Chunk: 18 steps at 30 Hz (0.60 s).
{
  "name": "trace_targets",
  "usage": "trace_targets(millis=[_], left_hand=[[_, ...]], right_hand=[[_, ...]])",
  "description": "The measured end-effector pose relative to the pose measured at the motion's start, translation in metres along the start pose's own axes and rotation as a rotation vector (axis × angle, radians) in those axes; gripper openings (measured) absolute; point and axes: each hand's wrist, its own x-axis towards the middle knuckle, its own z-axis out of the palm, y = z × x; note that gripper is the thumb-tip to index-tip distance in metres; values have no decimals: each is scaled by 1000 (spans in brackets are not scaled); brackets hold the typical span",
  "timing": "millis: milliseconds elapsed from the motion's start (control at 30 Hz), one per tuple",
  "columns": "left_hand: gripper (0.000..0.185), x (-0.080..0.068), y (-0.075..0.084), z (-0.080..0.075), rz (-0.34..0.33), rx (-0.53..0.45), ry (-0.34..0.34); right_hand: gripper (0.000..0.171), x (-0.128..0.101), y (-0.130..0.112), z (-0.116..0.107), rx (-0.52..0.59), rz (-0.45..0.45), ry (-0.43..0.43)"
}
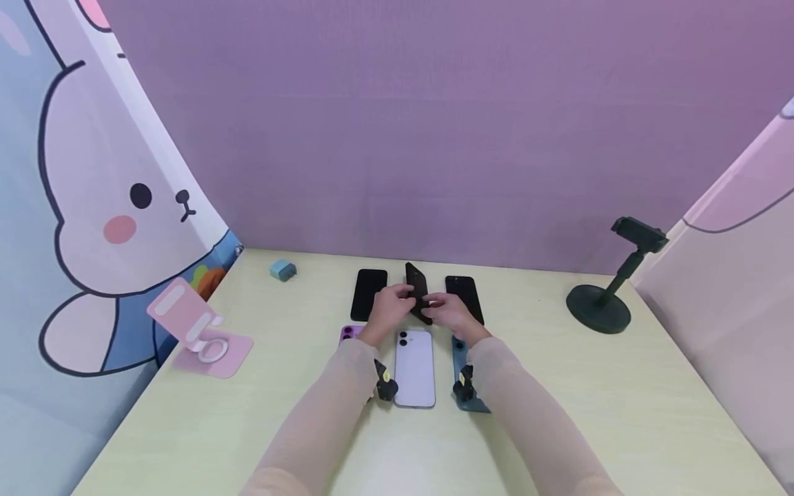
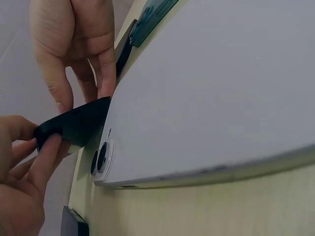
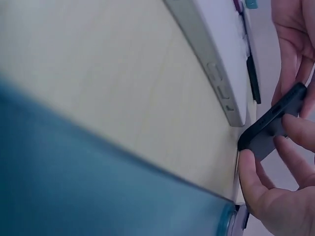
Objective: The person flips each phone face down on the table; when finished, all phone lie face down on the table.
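Note:
In the head view, a black phone (image 1: 415, 279) stands tilted up on edge between the two hands. My left hand (image 1: 388, 311) pinches its left side with thumb and fingers. The right hand (image 1: 451, 314) holds the opposite side, its fingertips on the edge and face. Up close, the left wrist view shows the dark phone (image 2: 78, 123) between the left hand (image 2: 22, 182) below and the right hand (image 2: 78, 44) above. A white phone (image 1: 415, 372) with two camera lenses lies just in front of it. Both hands also grip the phone (image 3: 273, 123) in the right wrist view.
Black phones lie at left (image 1: 369, 295) and right (image 1: 464, 296). A purple phone (image 1: 349, 332) and a blue phone (image 1: 460, 355) sit partly under the forearms. A pink folding stand (image 1: 214, 355), a small blue block (image 1: 282, 269) and a black stand (image 1: 598, 308) are farther out.

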Motion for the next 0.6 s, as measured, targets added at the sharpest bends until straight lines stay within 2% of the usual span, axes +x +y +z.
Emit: trace_targets(millis=[300,433,600], left_hand=[[31,-4,-5,-1,-66,98,-15],[33,-4,-8,0,-81,161,-17],[33,-4,-9,2,-70,240,-20]], right_hand=[[39,3,1,3,-336,15,63],[39,3,-1,4,-339,0,66],[39,2,-4,6,-372,-3,87]])
